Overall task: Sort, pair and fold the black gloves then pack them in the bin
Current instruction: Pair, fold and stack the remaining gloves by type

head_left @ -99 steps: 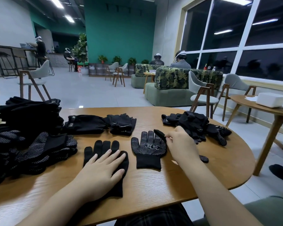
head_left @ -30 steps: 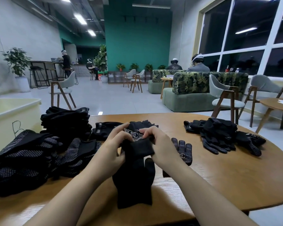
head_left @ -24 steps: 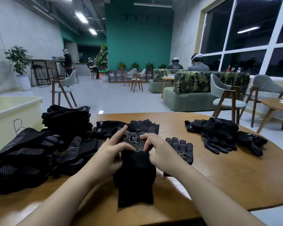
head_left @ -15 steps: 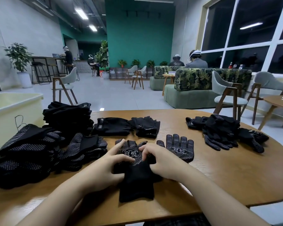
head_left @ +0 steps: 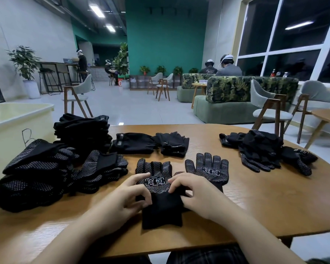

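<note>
Black dotted glove (head_left: 154, 181) lies palm side up in the near middle of the wooden counter (head_left: 255, 202), its fingers pointing away from the person and a white printed label on its palm. Its plain black cuff (head_left: 161, 211) points toward the person. Both hands are at the place where palm and cuff meet. The left hand (head_left: 122, 201) has its fingers curled and pinches the left edge of this glove. The right hand (head_left: 193, 191) rests on the right edge with bent fingers and grips the fabric there. Just beside it, to the right, a second dotted glove (head_left: 208, 171) lies flat with the same label; the right hand covers part of its lower side. Behind them lies a plain black glove pair (head_left: 151, 143). At the left edge of the counter are stacks of folded dotted gloves (head_left: 46, 168) and a stack of plain folded gloves (head_left: 82, 132). At the far right lies a loose heap of gloves (head_left: 265, 151). A pale bin (head_left: 17, 119) stands beside the counter on the left.
</note>
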The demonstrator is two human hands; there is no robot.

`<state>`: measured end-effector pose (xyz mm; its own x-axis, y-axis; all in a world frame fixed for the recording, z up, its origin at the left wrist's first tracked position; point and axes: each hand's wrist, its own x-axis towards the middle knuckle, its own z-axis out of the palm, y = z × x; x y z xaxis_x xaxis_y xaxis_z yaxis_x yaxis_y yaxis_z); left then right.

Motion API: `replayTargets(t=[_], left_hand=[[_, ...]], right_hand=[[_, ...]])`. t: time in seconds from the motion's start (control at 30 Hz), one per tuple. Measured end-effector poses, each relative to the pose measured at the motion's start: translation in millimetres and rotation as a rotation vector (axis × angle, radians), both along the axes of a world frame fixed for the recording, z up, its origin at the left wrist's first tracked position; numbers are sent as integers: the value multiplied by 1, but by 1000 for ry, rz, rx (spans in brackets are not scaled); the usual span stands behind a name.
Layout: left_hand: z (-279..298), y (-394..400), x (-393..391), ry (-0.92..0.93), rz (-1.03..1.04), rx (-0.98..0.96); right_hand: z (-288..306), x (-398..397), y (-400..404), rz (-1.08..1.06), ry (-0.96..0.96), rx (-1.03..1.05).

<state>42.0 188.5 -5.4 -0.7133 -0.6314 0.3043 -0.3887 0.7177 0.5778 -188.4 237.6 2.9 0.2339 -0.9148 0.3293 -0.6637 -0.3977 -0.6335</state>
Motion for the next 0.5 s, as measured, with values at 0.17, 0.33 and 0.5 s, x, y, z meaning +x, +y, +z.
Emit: replayTargets(t=[0.17, 0.33, 0.5], left_hand=[[1, 6, 5, -49, -15, 1], [-4, 10, 6, -85, -2, 14], [-11, 12, 5, -23, 12, -32]], right_hand=[[-4, 1, 4, 28, -25, 14], [-11, -1, 8, 23, -1, -6], [-16, 1, 10, 23, 76, -8]])
